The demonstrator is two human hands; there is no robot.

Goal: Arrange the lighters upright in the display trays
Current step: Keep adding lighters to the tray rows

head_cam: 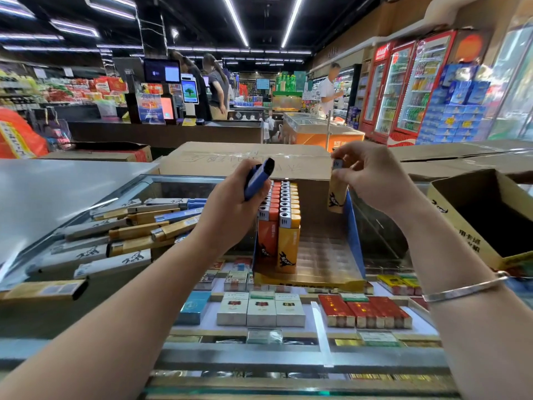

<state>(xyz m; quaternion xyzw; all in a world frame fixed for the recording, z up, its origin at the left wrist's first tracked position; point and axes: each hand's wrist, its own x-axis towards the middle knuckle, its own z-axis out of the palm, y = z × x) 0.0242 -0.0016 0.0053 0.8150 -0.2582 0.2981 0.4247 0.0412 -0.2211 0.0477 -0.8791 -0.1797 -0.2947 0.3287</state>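
left hand (230, 209) grips slim blue plastic lighter (257, 180), long axis tilted, cap up-right. right hand (372, 180) pinches upright yellow lighter (337, 194), silver top, above blue-sided cardboard display tray (353, 235).

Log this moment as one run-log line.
left hand: grips blue plastic lighter | right hand: pinches yellow lighter above blue-and-yellow cardboard display tray | tray: partly filled

Blue lighter (258, 180) in left hand (230, 209)

Bright ceiling strip lights (235, 20); glare on glass counter (288, 356) (edges bowed, blurred).
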